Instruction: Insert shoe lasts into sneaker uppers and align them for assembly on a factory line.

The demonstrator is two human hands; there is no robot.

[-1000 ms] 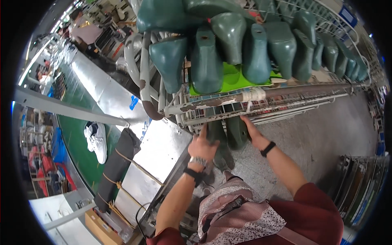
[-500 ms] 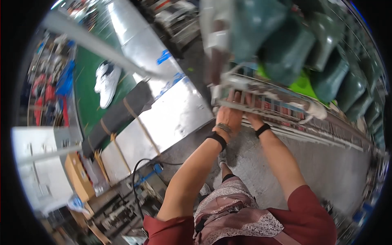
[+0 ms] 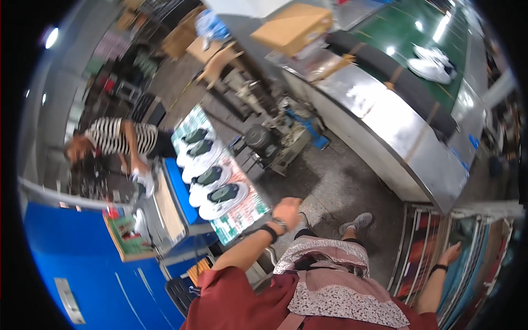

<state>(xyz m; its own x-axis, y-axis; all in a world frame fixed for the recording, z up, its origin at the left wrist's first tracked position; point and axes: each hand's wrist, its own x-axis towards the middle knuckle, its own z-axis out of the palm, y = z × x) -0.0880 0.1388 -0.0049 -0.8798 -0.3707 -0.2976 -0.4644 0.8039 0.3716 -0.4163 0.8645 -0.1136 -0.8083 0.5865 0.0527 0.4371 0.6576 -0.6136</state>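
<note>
Shoes point(image 3: 220, 202) lie left of your left hand point(image 3: 287, 213); right hand point(image 3: 451, 254) at right-side rack point(image 3: 489, 209). Can't tell either's finger state.

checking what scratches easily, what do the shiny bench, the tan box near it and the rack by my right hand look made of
The bench looks like smooth sheet metal, given its bright reflections. The tan box seems cardboard, fairly matte, judging by its plain colour and flat sides. The rack by your right hand is probably painted metal: thin, pale bars, though plastic coating is possible.
</note>
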